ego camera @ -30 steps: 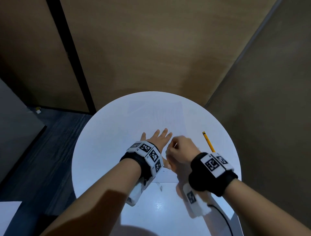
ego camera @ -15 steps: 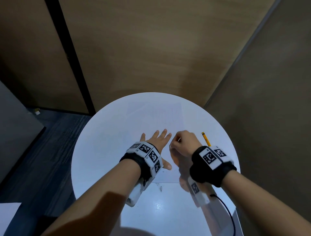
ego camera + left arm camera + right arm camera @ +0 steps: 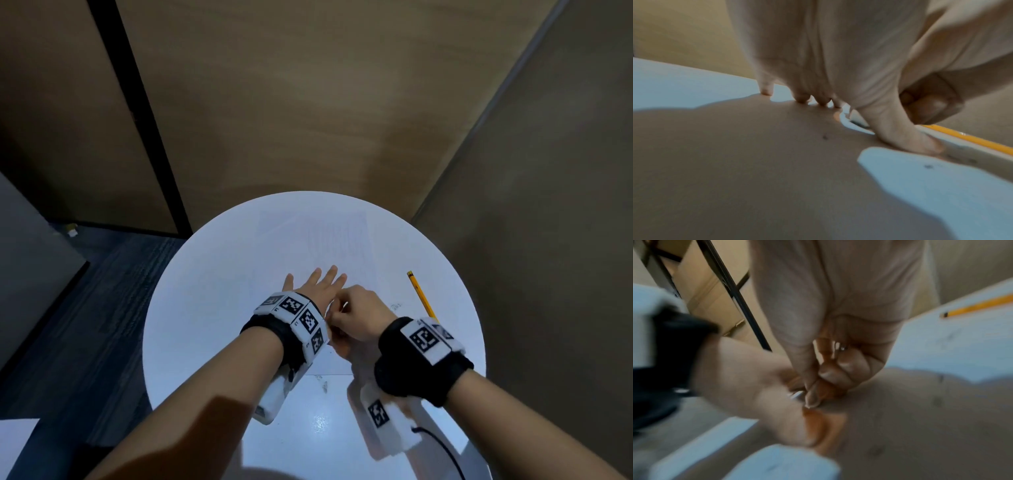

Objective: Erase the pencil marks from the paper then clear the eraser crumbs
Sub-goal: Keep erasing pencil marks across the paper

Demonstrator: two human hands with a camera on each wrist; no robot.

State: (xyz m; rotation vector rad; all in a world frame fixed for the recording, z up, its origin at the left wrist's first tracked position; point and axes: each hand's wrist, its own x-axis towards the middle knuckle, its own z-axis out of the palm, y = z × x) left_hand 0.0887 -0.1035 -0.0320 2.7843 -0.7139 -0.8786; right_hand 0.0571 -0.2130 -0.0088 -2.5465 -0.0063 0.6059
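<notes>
Nearest the viewer, dark eraser crumbs [image 3: 323, 386] are lying on the bare round white table [image 3: 191, 308], just below the near edge of the paper [image 3: 329, 240]. A little farther in, the two hands are sitting side by side and touching over the near part of the sheet. The left hand [image 3: 317, 287] is lying flat with its fingers [image 3: 802, 99] straight and spread, their tips pressing down on the paper. The right hand [image 3: 356, 317] is curling into a fist just to the right of it, thumb and fingers pinching a small white thing that looks like the eraser [image 3: 796, 395] against the sheet beside the left thumb; the right wrist view is too blurred to be sure of it. More dark specks [image 3: 928, 166] are resting on the surface near the left thumb. To the right of the right hand, a yellow pencil [image 3: 420, 296] is lying on the table, apart from both hands, running from near to far. Beyond the fingers, the far half of the paper is showing faint grey pencil marks [image 3: 337, 236]. Behind the table, brown wall panels [image 3: 308, 102] are standing.
</notes>
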